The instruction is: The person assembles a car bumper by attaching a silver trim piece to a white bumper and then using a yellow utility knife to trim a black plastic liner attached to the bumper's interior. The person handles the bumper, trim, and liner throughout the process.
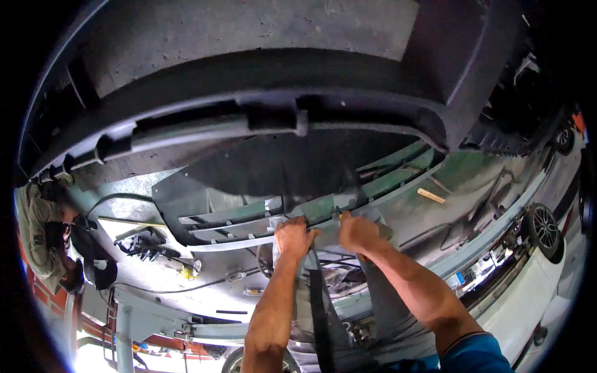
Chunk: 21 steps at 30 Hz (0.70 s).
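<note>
A dark, curved car bumper part [249,158] with a slatted lower grille stretches in front of me. My left hand [294,237] is closed over the near edge of its slatted section, thumb pointing right. Just to the right, my right hand [359,234] is a fist around a small tool with a yellow handle [362,256]. Only bits of yellow show at both ends of that fist, so the tool's kind is hidden. This fist is close against the slats, near a dark clip. Whether the tool's tip touches the part, I cannot tell.
A person in khaki clothing [40,230] is at the far left. Black parts [146,242] lie on a pale board, near a cable [168,291]. A wooden stick [431,196] lies on the right. Grey lift beams [217,332] and a white car [528,292] border the space.
</note>
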Tool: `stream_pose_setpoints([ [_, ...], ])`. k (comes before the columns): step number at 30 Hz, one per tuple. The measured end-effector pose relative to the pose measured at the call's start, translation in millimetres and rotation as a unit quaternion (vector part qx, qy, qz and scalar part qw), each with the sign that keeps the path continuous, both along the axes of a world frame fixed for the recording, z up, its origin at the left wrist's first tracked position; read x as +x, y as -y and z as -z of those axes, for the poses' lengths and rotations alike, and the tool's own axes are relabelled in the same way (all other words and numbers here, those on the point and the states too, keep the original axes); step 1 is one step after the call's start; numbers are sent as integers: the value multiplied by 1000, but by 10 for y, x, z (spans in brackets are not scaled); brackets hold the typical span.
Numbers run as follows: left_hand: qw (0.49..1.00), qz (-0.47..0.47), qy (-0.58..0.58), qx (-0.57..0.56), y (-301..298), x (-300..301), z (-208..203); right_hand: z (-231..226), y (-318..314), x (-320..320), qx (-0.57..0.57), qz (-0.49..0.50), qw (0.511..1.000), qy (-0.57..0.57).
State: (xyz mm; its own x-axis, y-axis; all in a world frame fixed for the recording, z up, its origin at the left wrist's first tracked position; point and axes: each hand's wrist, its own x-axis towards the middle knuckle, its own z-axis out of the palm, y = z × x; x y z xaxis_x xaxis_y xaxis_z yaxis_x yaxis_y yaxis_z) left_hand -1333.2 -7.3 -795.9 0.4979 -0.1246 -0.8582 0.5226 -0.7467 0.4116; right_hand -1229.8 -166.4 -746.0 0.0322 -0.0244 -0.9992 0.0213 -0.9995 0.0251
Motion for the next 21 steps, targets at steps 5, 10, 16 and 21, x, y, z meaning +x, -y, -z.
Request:
stream_pose_setpoints([
  [5, 1000, -1, 1, 1, -2, -43, -27, -86, 146, 211, -37, 24, 995, 89],
  [10, 999, -18, -43, -11, -51, 12, -1, -116, 257, 235, 21, 141, 975, 169],
  [16, 999, -40, 3, -26, -119, -60, 36, -265, 89, 40, 83, 108, 975, 173],
  [21, 999, -12, -34, -26, -94, -18, 15, -308, -102, -93, 107, 41, 989, 98],
])
